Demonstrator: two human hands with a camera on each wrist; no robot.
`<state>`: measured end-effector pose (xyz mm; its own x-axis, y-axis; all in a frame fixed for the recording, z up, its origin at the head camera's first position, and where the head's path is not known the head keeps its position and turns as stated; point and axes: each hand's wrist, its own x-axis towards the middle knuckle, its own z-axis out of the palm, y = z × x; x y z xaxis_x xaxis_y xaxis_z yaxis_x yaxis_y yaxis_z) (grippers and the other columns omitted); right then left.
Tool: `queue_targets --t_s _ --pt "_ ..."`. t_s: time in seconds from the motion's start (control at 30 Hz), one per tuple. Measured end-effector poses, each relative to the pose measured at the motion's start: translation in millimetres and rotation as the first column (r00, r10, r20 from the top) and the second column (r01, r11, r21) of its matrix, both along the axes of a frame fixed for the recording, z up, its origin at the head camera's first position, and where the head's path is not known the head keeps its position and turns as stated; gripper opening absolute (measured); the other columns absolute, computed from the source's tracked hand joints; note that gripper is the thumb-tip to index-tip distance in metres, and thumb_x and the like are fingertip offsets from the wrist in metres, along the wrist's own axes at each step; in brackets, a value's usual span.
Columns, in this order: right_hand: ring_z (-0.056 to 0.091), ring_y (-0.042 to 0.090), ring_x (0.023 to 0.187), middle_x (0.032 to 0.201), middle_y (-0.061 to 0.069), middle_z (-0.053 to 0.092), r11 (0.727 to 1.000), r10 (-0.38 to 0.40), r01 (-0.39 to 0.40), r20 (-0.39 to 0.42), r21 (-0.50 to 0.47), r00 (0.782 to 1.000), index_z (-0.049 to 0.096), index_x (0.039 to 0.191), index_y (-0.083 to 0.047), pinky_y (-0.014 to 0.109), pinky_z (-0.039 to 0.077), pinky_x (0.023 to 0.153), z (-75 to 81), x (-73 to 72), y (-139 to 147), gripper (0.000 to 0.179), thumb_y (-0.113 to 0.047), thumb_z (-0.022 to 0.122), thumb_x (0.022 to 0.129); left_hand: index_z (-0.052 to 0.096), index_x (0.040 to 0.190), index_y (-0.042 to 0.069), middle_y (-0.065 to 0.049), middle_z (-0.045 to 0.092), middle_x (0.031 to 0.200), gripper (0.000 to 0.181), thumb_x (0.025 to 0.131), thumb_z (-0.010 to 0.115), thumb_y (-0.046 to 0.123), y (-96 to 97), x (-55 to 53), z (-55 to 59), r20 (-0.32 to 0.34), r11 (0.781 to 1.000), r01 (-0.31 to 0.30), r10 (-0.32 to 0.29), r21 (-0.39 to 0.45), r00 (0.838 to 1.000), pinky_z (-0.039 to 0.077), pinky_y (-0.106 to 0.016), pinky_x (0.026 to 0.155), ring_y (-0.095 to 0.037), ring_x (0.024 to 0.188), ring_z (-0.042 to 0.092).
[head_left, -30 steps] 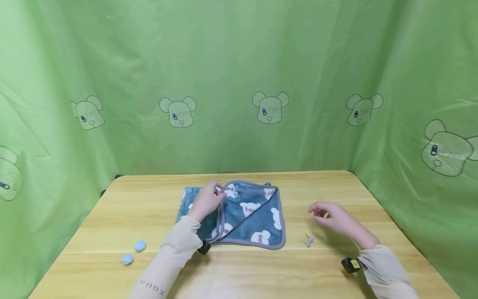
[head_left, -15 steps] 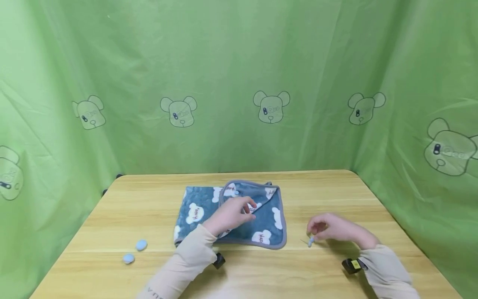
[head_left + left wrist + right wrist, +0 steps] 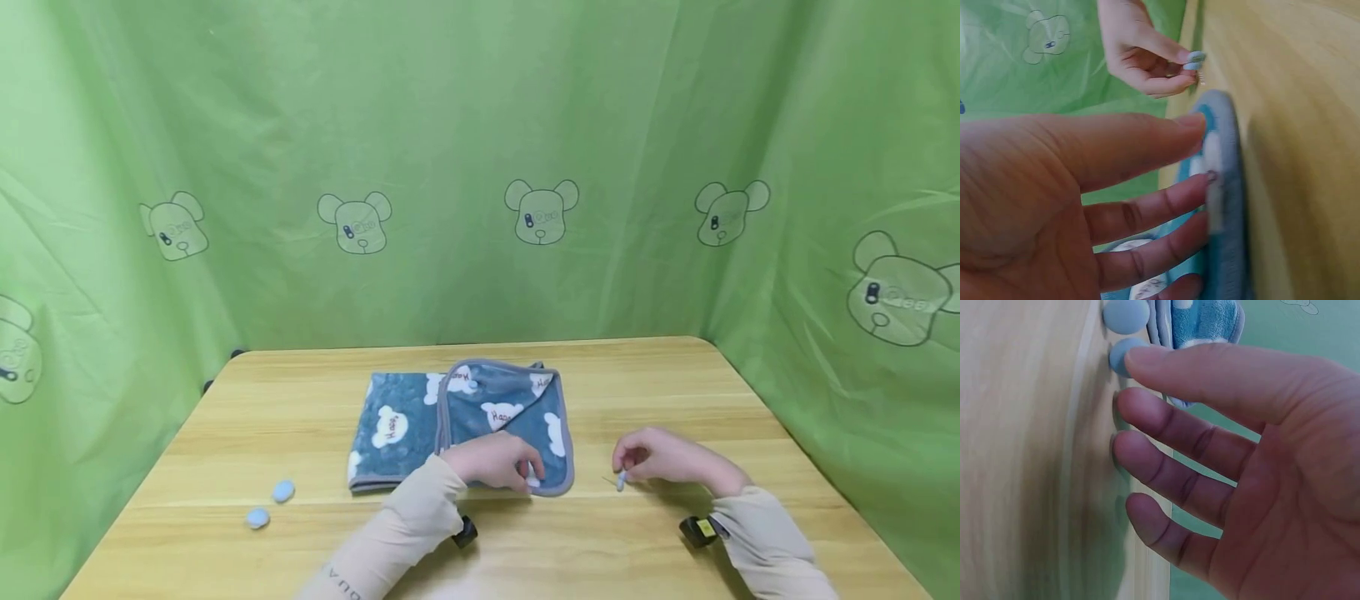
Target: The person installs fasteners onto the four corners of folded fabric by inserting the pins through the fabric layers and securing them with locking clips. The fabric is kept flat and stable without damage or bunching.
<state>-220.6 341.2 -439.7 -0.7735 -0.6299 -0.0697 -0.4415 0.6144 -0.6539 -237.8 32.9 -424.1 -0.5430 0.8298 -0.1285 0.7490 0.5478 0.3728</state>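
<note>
My left hand (image 3: 498, 460) is at the near right corner of a folded teal blanket (image 3: 405, 457) with white bear patches and a grey border. In the left wrist view its thumb and fingers are apart, fingertips right at the blanket's edge. At the right, my right hand (image 3: 663, 457) pinches a small light-blue pin (image 3: 1120, 357) with a round head, between thumb and index finger. A second round-headed blue pin (image 3: 1126, 314) lies right beside it. A thin needle (image 3: 608, 480) shows next to them in the head view. A small blue round piece (image 3: 472, 385) sits on the blanket's upper fold.
Two light-blue round caps (image 3: 283, 491) lie on the wooden table (image 3: 195, 467) at the left front. Green curtains (image 3: 450, 275) with bear prints enclose the table at the back and sides.
My left hand has let go of the blanket's folded flap and moved right and nearer to the front corner. My right hand has come down to the pins and taken hold of one.
</note>
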Motion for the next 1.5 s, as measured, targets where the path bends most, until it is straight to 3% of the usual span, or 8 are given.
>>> queue_targets --t_s 0.2,0.4,0.73,0.87,1.03,1.13,1.3,1.5 --pt "0.051 0.000 0.071 0.077 -0.003 0.062 1.000 -0.026 0.025 0.023 0.009 0.999 0.068 0.086 -0.009 0.020 0.045 0.062 -1.2 -0.2 -2.9 0.009 -0.004 0.072 0.079 0.069 0.105 0.022 0.007 0.063 0.088 0.027 0.080 0.079 0.022 3.9 4.8 -3.3 -0.002 0.999 -0.021 0.021 -0.050 1.000 0.042 -0.014 0.071 -0.001 0.078 0.051" --pt "0.051 0.000 0.069 0.075 -0.003 0.062 0.999 -0.032 0.032 0.018 0.008 0.999 0.067 0.085 -0.009 0.020 0.044 0.061 -0.5 0.7 -4.8 0.008 -0.004 0.071 0.080 0.060 0.100 0.024 0.005 0.054 0.089 0.033 0.076 0.078 0.010 6.7 9.9 -4.5 -0.012 0.994 -0.077 0.076 -0.079 0.997 0.041 -0.020 0.065 -0.006 0.076 0.048" --pt "0.050 0.000 0.068 0.075 -0.001 0.061 0.999 -0.032 0.031 0.021 0.008 0.999 0.067 0.084 -0.009 0.019 0.043 0.060 1.7 2.2 -7.7 0.008 -0.002 0.070 0.081 0.059 0.094 0.024 0.007 0.053 0.082 0.033 0.074 0.072 0.000 8.2 7.6 -11.7 -0.079 0.995 -0.086 0.081 -0.053 0.994 0.039 -0.019 0.065 -0.007 0.074 0.047" --pt "0.050 0.001 0.068 0.075 -0.001 0.061 0.999 -0.037 0.037 0.021 0.010 0.999 0.067 0.083 -0.011 0.019 0.043 0.060 1.2 1.8 -7.8 0.011 0.000 0.069 0.082 0.060 0.090 0.022 0.007 0.054 0.081 0.030 0.076 0.067 -0.004 9.2 8.2 -12.4 -0.119 0.995 -0.082 0.075 -0.051 0.990 0.039 -0.018 0.066 -0.006 0.074 0.047" --pt "0.050 0.001 0.068 0.075 0.001 0.062 0.999 -0.039 0.039 0.022 0.011 0.999 0.067 0.083 -0.011 0.019 0.043 0.060 1.6 2.0 -8.4 0.011 0.000 0.068 0.083 0.062 0.085 0.020 0.009 0.055 0.080 0.016 0.084 0.066 0.005 9.7 9.8 -10.8 -0.158 0.995 -0.081 0.072 -0.051 0.985 0.039 -0.015 0.068 -0.003 0.074 0.047" --pt "0.050 0.001 0.068 0.075 0.002 0.062 0.999 -0.038 0.038 0.022 0.009 0.999 0.067 0.083 -0.011 0.019 0.043 0.060 2.4 2.5 -9.0 0.011 0.001 0.067 0.083 0.062 0.082 0.020 0.011 0.055 0.078 0.012 0.087 0.067 0.010 9.2 9.0 -10.5 -0.132 0.995 -0.087 0.082 -0.038 0.988 0.039 -0.014 0.068 -0.002 0.073 0.048" --pt "0.049 0.000 0.068 0.075 0.001 0.062 0.999 -0.043 0.043 0.021 0.011 0.999 0.067 0.083 -0.011 0.020 0.043 0.060 2.0 2.3 -9.0 0.011 0.000 0.067 0.083 0.061 0.079 0.019 0.012 0.055 0.075 0.014 0.089 0.066 0.010 5.7 3.9 -10.4 -0.033 0.995 -0.103 0.104 0.019 0.994 0.041 -0.014 0.066 -0.001 0.071 0.049" --pt "0.050 0.001 0.070 0.078 -0.002 0.063 0.999 -0.052 0.051 0.018 0.016 0.999 0.067 0.084 -0.013 0.020 0.044 0.062 1.0 1.4 -7.6 0.010 -0.003 0.068 0.084 0.062 0.082 0.018 0.011 0.056 0.076 0.012 0.089 0.066 0.010 -0.1 -4.0 -7.6 0.054 0.983 -0.146 0.141 0.108 0.989 0.043 -0.014 0.067 0.000 0.071 0.050"
